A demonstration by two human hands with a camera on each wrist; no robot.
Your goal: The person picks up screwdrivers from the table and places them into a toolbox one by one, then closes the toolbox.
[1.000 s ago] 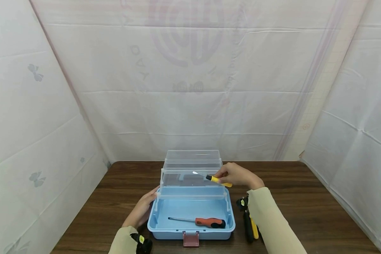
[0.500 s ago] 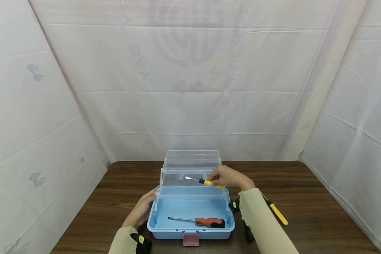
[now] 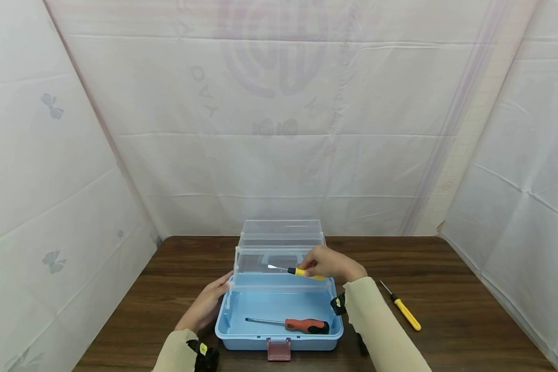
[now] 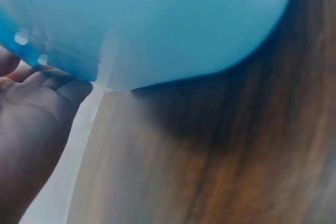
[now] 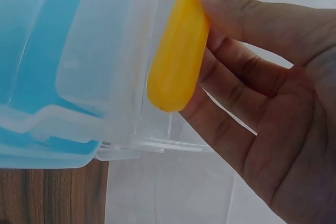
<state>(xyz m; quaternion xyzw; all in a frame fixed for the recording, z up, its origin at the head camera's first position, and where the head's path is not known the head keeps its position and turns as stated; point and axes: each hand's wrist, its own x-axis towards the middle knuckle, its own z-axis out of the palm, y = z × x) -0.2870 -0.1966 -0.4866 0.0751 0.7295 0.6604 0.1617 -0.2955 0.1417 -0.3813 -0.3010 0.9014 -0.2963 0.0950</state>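
Observation:
A light blue toolbox [image 3: 242,341] stands with its clear tiered trays [image 3: 281,227] raised at the back. At its left side my left hand [image 3: 206,305] holds the wall near the rear corner; the left wrist view shows fingers [image 4: 63,85] against the blue edge. My right hand [image 3: 332,263] pinches a small screwdriver [image 3: 302,272] by its yellow handle, thumb against fingers. Its blade points left over the lower clear tray [image 3: 256,281]. In the right wrist view the yellow handle [image 5: 178,56] hangs beside the clear plastic. An orange-and-black screwdriver [image 3: 302,325] lies inside the base.
Another yellow-handled screwdriver [image 3: 402,307] lies on the dark wooden table [image 3: 469,330] to the right. A black handle end [image 3: 361,345] shows beside the toolbox, mostly hidden by the right sleeve [image 3: 381,320]. A pink latch [image 3: 279,350] hangs at the toolbox front. White sheets [image 3: 279,165] surround the table.
My right hand has moved left and slightly down with the small screwdriver, to over the lower tray. The screwdriver on the table has come out from behind the sleeve. My left hand stays put.

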